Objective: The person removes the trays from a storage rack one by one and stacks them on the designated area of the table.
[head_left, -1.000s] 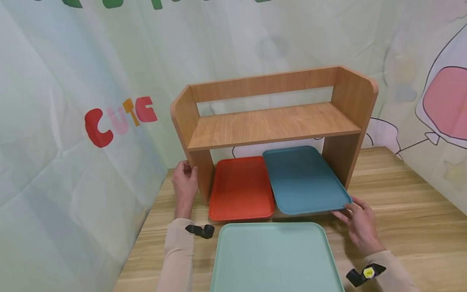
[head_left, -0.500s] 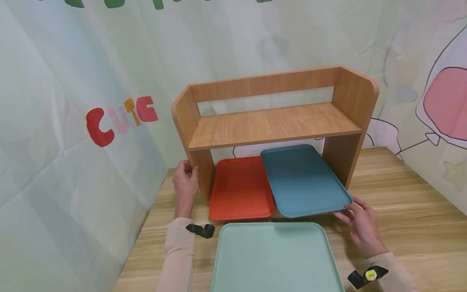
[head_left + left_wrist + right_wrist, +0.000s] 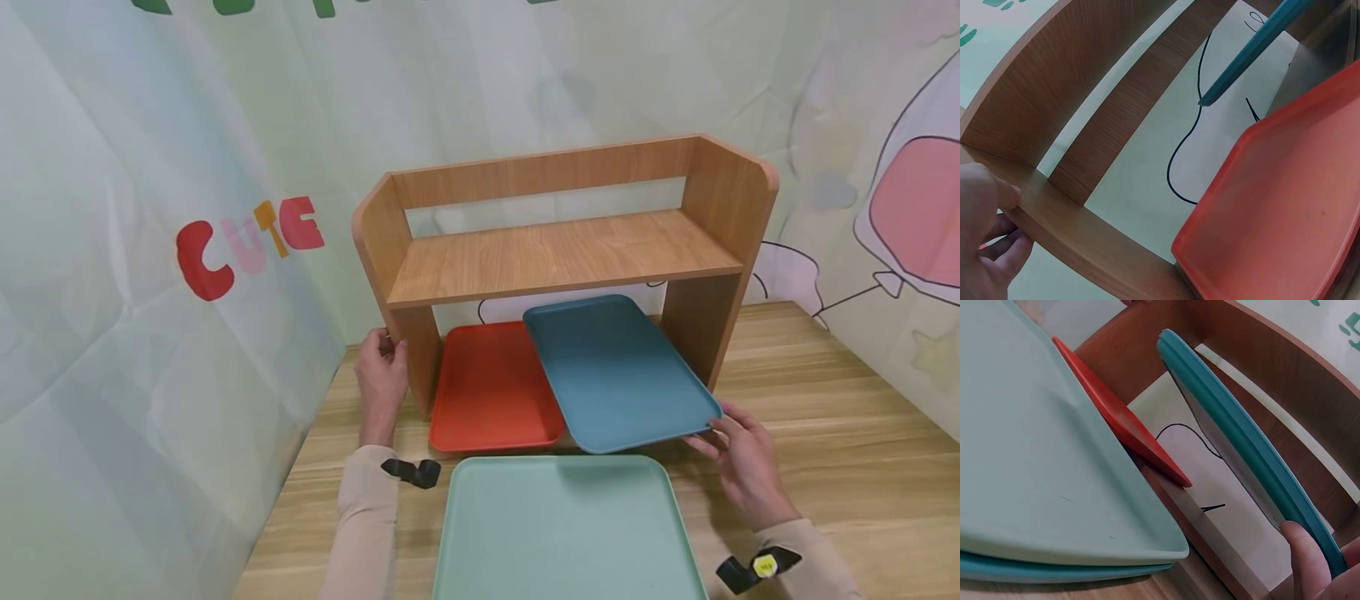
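Observation:
A wooden desktop shelf [image 3: 555, 258] stands on the table, and my left hand [image 3: 382, 375] pinches the edge of its left side panel, thumb and fingers on either side in the left wrist view [image 3: 988, 231]. My right hand [image 3: 742, 458] pinches the near right corner of a blue tray [image 3: 622, 375], thumb over the rim in the right wrist view. The blue tray is held tilted under the shelf board, raised above the red tray [image 3: 495, 392], whose right edge it partly covers. The red tray lies in the lower left bay.
A pale green tray [image 3: 562, 525] lies in front of the shelf; the right wrist view shows another blue tray [image 3: 1072, 572] beneath it. The wooden table [image 3: 847, 417] extends right. Printed cloth [image 3: 225, 125] hangs behind and at the left.
The blue tray has shifted left and turned slightly, its left side now overlapping the red tray's edge. The right hand stays on its corner. The left hand has hardly moved.

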Motion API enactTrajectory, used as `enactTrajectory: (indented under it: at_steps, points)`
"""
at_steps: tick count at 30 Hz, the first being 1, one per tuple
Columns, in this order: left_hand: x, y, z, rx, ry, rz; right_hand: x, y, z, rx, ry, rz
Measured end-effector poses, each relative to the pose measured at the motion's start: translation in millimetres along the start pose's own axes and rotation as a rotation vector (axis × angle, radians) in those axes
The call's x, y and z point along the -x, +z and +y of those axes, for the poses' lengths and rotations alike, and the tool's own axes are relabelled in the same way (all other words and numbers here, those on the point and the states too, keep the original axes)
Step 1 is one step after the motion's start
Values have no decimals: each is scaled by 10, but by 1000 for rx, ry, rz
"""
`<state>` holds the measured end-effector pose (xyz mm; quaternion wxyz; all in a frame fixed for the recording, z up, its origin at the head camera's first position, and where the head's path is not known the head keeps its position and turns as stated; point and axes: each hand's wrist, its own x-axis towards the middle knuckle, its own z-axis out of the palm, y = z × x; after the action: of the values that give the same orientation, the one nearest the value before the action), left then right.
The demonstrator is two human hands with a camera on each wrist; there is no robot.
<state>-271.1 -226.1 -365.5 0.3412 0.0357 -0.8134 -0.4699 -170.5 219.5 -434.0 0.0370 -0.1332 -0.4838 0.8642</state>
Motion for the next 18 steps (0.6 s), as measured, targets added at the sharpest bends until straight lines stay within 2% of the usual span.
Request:
enactTrajectory:
  at_steps: [6,13,18]
  points:
    - [-5,-20,-11,-18,13,0,11,-1,-5,47,16,-27]
    - [3,-23,-3,-57,24,-4,21,-13,18,46,24,-24]
    - [-1,-10,26,-57,39,0,32,-63,48,29,3,-53]
